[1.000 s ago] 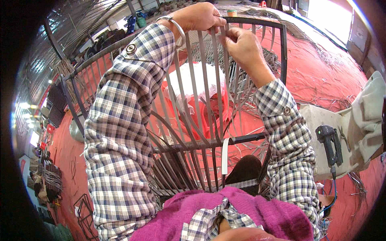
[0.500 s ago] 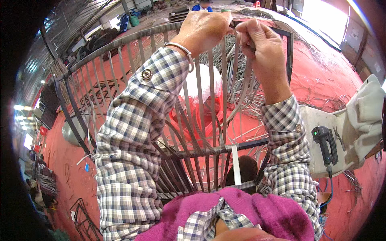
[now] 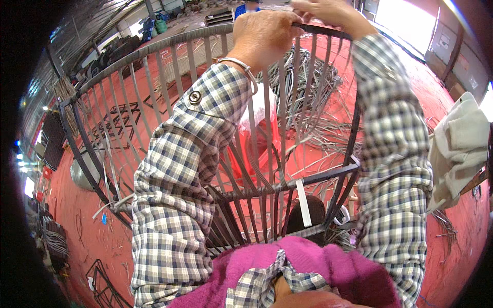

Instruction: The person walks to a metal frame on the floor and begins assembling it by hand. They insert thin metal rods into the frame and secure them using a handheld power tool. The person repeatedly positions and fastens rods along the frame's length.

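A dark metal furniture frame with grey-brown flat wicker strips [image 3: 192, 60] strung across it stands before me. Its top rail [image 3: 169, 42] is wound with the same strip for most of its length; a bare black part shows at the right. My left hand [image 3: 264, 33] is closed over the top rail, fingertips pressed on it where the winding ends. Just beyond the rail, to the right, is my right hand [image 3: 331, 13], slightly blurred, with its fingers bent together toward the left hand. What those fingers pinch is too small to make out.
Behind the strips sits a red and white plastic bag [image 3: 259, 138]. Loose strips lie heaped on the red floor [image 3: 321, 84]. A white strip [image 3: 303, 203] hangs from the lower rail. Beige cloth [image 3: 459, 136] drapes at the right. A person in blue [image 3: 248, 9] is far back.
My right hand has moved up and over to the far side of the rail. My left hand stays on the rail. The frame has shifted slightly, and my right sleeve now covers the black hand tool.
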Demonstrator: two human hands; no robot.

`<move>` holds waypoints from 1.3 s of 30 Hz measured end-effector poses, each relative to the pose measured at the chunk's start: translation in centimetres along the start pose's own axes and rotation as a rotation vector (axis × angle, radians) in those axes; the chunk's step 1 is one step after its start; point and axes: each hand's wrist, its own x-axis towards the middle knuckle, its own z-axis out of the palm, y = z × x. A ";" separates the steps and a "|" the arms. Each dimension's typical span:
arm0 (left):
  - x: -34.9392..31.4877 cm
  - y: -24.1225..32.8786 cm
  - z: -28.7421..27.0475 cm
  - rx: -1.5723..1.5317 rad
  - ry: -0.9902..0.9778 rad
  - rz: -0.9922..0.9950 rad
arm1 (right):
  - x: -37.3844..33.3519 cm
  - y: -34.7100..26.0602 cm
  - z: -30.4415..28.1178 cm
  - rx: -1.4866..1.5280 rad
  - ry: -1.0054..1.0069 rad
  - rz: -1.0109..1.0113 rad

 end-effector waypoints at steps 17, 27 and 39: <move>0.8 -5.2 1.6 -0.234 -0.376 -0.141 | -41.8 -9.6 -0.8 -0.133 0.579 0.214; 2.0 -6.4 2.9 -0.409 -0.459 -0.151 | -19.1 -5.0 32.0 0.554 0.441 0.082; -0.7 -8.0 2.4 -0.328 -0.482 -0.247 | -7.9 -5.2 25.9 0.624 0.947 0.078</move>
